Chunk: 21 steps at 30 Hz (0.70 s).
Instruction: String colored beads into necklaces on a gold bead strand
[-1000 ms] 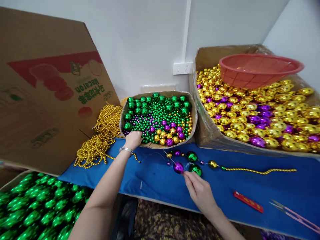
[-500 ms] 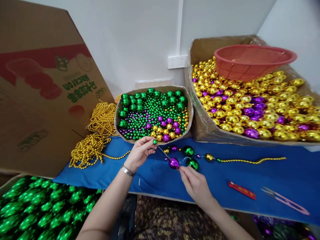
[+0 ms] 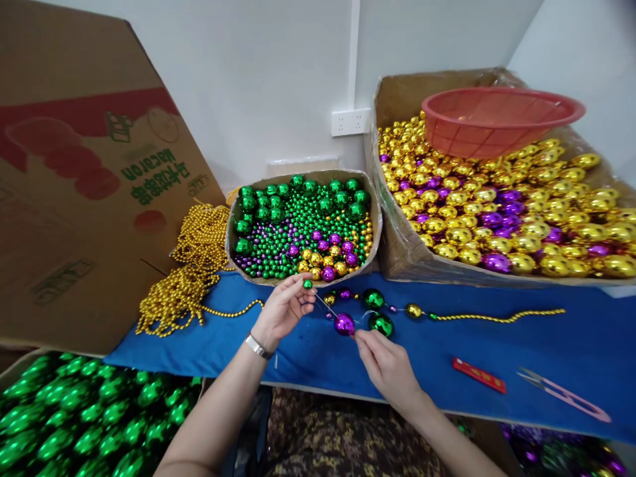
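Observation:
My left hand (image 3: 287,308) pinches a small green bead (image 3: 307,284) between thumb and fingertips. From that bead a thin needle or thread (image 3: 324,303) slants down to a big shiny purple bead (image 3: 344,324). The closed fingertips of my right hand (image 3: 385,363) are at the lower right end of the purple bead; whether they also grip thread is hidden. Just behind lies a strand with large green beads (image 3: 373,299), a gold bead (image 3: 413,311) and a twisted run of small gold beads (image 3: 501,318). White thread loops by the lower green bead (image 3: 381,324).
A box (image 3: 379,225) of sorted beads stands beyond my hands. Right of it, a large carton (image 3: 397,262) of gold and purple beads carries a red basket (image 3: 501,126). Thread snips (image 3: 564,395) and a red packet (image 3: 479,375) lie on the blue cloth (image 3: 427,381). Gold bead strands (image 3: 173,298) lie left.
Both hands keep their holds on the beads. My left fingers have spread slightly around the small green bead; the view has shifted a little.

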Each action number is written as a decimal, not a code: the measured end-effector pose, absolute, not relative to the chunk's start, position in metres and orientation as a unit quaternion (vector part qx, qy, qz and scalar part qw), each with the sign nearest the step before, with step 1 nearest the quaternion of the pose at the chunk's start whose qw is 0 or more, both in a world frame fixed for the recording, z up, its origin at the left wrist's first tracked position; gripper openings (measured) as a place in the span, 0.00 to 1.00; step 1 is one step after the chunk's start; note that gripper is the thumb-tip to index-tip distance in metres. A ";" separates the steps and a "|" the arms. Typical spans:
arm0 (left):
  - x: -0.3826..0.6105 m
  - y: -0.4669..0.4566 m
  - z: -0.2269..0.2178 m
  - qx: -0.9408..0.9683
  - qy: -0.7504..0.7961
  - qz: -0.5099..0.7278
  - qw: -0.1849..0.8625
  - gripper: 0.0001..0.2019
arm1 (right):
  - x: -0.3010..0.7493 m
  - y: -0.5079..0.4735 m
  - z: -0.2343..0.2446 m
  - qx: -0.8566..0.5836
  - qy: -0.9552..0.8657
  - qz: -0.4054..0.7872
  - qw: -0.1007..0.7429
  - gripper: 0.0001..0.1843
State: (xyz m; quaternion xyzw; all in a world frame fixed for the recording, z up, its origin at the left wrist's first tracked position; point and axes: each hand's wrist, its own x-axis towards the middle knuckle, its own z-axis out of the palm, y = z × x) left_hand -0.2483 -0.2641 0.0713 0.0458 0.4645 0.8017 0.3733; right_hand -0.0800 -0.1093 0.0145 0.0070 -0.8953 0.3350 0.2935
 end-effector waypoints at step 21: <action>-0.336 -0.245 0.073 0.306 0.900 0.305 -0.065 0.17 | -0.083 -0.107 0.009 -0.003 -0.897 0.326 0.299 0.11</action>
